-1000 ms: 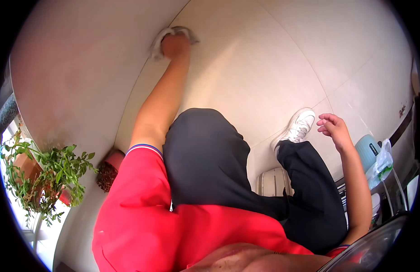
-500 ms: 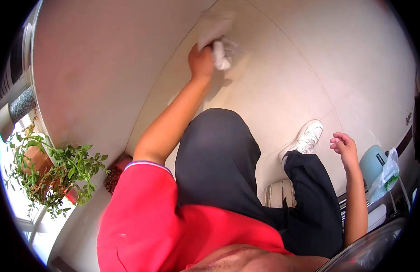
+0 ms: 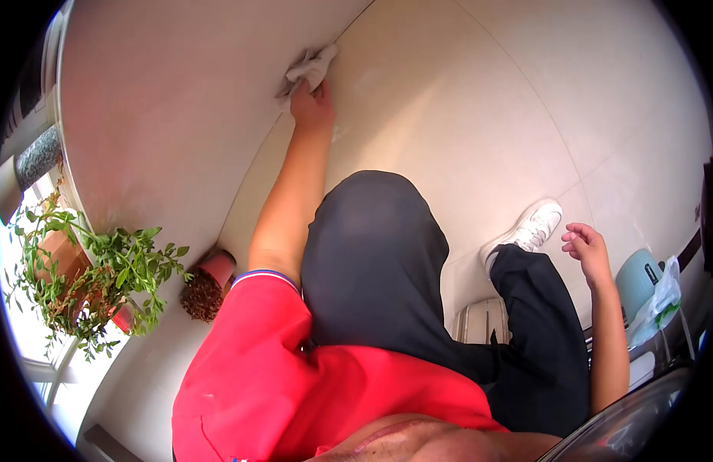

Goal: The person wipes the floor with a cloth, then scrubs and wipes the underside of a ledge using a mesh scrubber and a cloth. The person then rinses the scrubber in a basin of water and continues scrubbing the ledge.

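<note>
My left hand (image 3: pixel 312 104) is closed on a crumpled whitish cloth (image 3: pixel 313 68). The arm is stretched forward, and the cloth touches the pale wall (image 3: pixel 164 115) low down, by the line where it meets the tiled floor (image 3: pixel 449 100). Part of the cloth is hidden behind my fingers. Off to the right, my right hand (image 3: pixel 587 250) hangs empty in the air with its fingers loosely bent and a little apart. It is nearest to my white shoe (image 3: pixel 535 223) and a light blue container (image 3: pixel 637 279).
A leafy green plant (image 3: pixel 133 269) in a pot stands by the window at left. A reddish pot (image 3: pixel 218 268) lies tipped beside the wall, its brown contents showing. A plastic bag (image 3: pixel 658 308) sits against the blue container. My bent knee (image 3: pixel 375 231) is between my arms.
My left hand has carried the cloth left, from above the floor to the base of the wall. My right hand has barely moved.
</note>
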The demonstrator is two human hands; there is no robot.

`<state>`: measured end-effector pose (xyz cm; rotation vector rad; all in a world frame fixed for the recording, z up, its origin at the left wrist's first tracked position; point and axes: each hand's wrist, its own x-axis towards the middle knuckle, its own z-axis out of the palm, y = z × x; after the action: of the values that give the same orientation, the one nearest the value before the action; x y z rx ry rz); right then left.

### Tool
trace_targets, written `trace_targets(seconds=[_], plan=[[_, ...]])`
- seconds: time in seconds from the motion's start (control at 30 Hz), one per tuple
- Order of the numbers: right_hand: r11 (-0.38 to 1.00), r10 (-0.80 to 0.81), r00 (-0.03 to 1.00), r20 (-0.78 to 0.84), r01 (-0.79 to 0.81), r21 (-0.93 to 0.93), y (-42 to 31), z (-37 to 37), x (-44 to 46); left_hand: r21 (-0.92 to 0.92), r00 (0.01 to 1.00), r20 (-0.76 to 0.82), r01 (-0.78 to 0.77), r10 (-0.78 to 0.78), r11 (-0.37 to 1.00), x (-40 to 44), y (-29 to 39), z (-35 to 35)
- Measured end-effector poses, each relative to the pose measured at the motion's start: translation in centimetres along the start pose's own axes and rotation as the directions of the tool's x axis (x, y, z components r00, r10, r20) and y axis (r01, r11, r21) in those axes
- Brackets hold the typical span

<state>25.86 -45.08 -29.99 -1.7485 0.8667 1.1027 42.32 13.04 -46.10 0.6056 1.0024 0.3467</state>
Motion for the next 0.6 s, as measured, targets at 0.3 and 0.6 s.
trace_targets(seconds=[0.3, 0.6], plan=[[0.989, -0.119, 0.992, 0.049, 0.123, -0.085, -5.7, 0.6, 0.9, 0.240, 0.990, 0.092, -0.128, 0.108, 0.962, -6.9, 4.0, 12.1], [0.985, -0.161, 0.986, 0.047, 0.164, -0.057, -6.6, 0.0, 1.5, 0.165, 0.994, -0.018, -0.105, 0.110, 0.981, -3.4, 3.0, 8.0]])
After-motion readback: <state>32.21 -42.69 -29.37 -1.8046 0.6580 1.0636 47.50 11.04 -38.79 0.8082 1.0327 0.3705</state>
